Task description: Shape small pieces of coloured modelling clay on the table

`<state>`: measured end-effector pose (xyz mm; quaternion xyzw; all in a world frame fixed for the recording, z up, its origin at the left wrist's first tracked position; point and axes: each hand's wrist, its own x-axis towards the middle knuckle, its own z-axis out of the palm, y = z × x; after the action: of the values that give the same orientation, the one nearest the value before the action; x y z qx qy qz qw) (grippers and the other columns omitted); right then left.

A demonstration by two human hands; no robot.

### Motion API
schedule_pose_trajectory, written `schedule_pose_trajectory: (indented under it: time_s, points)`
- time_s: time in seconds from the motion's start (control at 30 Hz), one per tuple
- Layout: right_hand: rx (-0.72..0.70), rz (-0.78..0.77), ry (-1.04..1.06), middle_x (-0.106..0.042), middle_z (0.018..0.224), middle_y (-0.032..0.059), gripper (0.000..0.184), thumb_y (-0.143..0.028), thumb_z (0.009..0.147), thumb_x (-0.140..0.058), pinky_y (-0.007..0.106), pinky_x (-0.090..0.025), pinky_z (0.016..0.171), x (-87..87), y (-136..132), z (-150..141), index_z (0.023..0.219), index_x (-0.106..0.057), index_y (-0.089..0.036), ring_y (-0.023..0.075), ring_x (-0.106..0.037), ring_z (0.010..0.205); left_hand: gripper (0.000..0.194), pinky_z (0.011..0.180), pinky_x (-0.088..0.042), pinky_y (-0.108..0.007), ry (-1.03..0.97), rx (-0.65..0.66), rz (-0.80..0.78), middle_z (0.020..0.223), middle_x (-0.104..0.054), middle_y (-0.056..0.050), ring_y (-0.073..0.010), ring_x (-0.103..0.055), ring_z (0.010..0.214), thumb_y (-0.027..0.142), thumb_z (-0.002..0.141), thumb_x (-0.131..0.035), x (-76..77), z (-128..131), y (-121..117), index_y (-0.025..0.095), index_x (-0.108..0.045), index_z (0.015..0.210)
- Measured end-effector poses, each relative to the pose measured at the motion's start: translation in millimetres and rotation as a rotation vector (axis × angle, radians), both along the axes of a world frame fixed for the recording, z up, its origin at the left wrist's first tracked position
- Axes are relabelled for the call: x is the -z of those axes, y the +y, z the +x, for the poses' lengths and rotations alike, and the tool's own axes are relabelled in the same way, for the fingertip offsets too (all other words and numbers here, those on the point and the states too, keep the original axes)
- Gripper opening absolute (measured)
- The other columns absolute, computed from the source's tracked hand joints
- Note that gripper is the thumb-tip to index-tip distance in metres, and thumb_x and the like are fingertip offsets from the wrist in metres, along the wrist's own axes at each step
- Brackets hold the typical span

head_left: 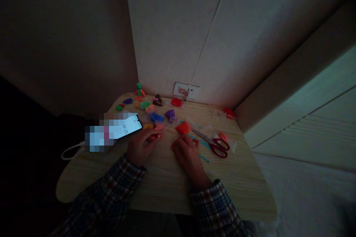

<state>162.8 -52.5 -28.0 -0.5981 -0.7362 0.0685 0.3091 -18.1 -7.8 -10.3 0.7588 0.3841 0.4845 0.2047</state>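
My left hand is over the table beside the phone, its fingers bent together near a pink packet. Something small and reddish shows at its fingertips, too dark to name. My right hand is palm down on the wooden table, fingers curled and close together. What lies under those fingers is hidden. Just beyond them is an orange-red packet. Scissors with dark red handles lie to the right, by thin blue strips.
A lit phone stands tilted at the left, a white cable behind it. Several coloured clay packets, including a blue one and a purple one, lie towards the back. A small green figure stands near the wall socket.
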Motion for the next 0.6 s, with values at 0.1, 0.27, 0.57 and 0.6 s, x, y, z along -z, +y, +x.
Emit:
schedule_pose_trajectory:
  time_s: [0.1, 0.27, 0.57, 0.6]
  points:
    - [0.018, -0.012, 0.045, -0.065, 0.086, 0.0010, 0.011, -0.014, 0.087, -0.053, 0.036, -0.031, 0.084, -1.3, 0.6, 0.5, 0.082, -0.060, -0.020, 0.0182, -0.059, 0.087, 0.018, 0.055, -0.055, -0.022, -0.063, -0.013, -0.114, 0.087, -0.072, -0.006, -0.0141, -0.066, 0.063, 0.031, 0.084, -0.060, 2.3, -0.5, 1.8, 0.015, -0.066, 0.090]
    - [0.043, 0.064, 0.180, -0.069, 0.086, 0.0029, 0.013, -0.016, 0.090, -0.048, 0.034, -0.040, 0.080, 0.4, 1.6, 3.2, 0.090, -0.059, -0.020, 0.0178, -0.061, 0.082, 0.024, 0.067, -0.058, -0.027, -0.190, 0.025, -0.230, 0.080, -0.072, -0.005, -0.0183, -0.068, 0.074, 0.039, 0.080, -0.065, -0.5, -3.1, 6.2, 0.015, -0.064, 0.081]
    - [-0.085, 0.061, 0.264, -0.068, 0.087, 0.0041, 0.020, -0.016, 0.090, -0.047, 0.033, -0.049, 0.077, 2.1, 1.1, 3.4, 0.091, -0.065, -0.022, 0.0191, -0.062, 0.084, 0.031, 0.057, -0.050, -0.023, -0.759, 0.321, -0.870, 0.065, -0.068, -0.002, -0.0141, -0.063, 0.061, 0.036, 0.056, -0.086, -3.3, -1.5, 9.4, 0.014, -0.069, 0.069]
    - [-0.084, 0.055, 0.281, -0.068, 0.086, 0.0041, 0.018, -0.017, 0.090, -0.048, 0.032, -0.049, 0.077, 1.5, 1.0, 3.1, 0.089, -0.065, -0.022, 0.0190, -0.062, 0.084, 0.032, 0.058, -0.051, -0.023, -0.793, 0.354, -0.927, 0.066, -0.069, -0.003, -0.0144, -0.064, 0.061, 0.036, 0.053, -0.087, -2.8, -1.6, 9.6, 0.014, -0.069, 0.068]
